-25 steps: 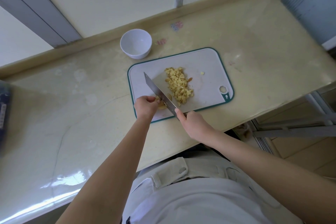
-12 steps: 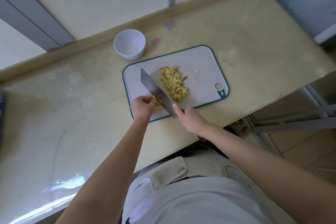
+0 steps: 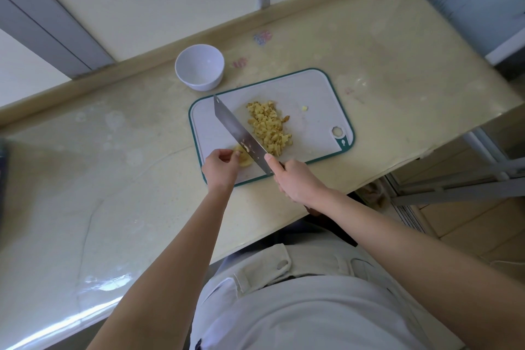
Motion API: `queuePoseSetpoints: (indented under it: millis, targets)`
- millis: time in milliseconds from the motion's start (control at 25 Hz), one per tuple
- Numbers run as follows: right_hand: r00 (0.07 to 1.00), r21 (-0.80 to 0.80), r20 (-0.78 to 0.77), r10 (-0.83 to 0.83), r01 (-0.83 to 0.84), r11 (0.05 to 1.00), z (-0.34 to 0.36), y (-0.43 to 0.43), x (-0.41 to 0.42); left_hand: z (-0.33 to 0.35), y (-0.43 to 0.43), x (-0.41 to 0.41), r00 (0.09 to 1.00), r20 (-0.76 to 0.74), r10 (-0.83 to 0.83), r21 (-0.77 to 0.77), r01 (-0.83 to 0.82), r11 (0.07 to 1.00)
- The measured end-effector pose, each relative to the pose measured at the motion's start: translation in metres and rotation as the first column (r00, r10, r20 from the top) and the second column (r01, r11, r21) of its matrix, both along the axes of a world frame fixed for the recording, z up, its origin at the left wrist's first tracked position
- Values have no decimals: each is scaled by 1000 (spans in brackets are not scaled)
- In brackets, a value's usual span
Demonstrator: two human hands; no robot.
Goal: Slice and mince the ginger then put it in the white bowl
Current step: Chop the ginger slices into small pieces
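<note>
A white cutting board (image 3: pixel 312 94) with a green rim lies on the counter. A pile of chopped ginger (image 3: pixel 269 126) sits in its middle, and one stray bit (image 3: pixel 304 108) lies to the right. My left hand (image 3: pixel 220 167) pinches a small uncut ginger piece (image 3: pixel 243 158) at the board's near left corner. My right hand (image 3: pixel 298 182) grips the handle of a cleaver (image 3: pixel 238 133), its blade slanting over the board right beside that piece. The white bowl (image 3: pixel 199 67) stands empty behind the board's left end.
The beige counter (image 3: pixel 99 179) ends at a raised back ledge (image 3: pixel 85 82) under a window. Its near edge runs just below the board. A dark object (image 3: pixel 2 173) shows at the far left. Metal rails (image 3: pixel 454 190) and the floor lie to the lower right.
The blade has shifted slightly right of the ginger piece, which shows more clearly beside my left hand's fingers. The camera view has drifted a little.
</note>
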State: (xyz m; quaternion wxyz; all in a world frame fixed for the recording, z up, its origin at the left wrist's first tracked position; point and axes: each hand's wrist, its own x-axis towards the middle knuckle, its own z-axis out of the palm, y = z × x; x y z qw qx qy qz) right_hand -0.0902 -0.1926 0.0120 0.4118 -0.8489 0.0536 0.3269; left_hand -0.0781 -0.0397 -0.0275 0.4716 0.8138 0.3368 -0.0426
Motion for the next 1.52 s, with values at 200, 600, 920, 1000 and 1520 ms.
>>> queuePoseSetpoints:
  millis: [200,600,920,1000,1520]
  targets:
    - [999,-19,-28,18,-19,1000,1,2,-7,-2,5,2,999,-48,-9,-6,8,1000]
    - [996,-32,-72,44,-46,998,10,8,-2,-1,6,10,994,-109,19,-57,-26,998]
    - [990,-107,-42,137,-141,984,18,10,0,-1,6,12,993,-118,14,-50,-20,999]
    - [989,-112,-38,144,-148,983,19,11,0,0,6,12,992,-122,19,-50,-25,998]
    - [992,-109,-27,125,-127,986,25,14,-5,5,9,16,993,-121,-6,-68,-2,998]
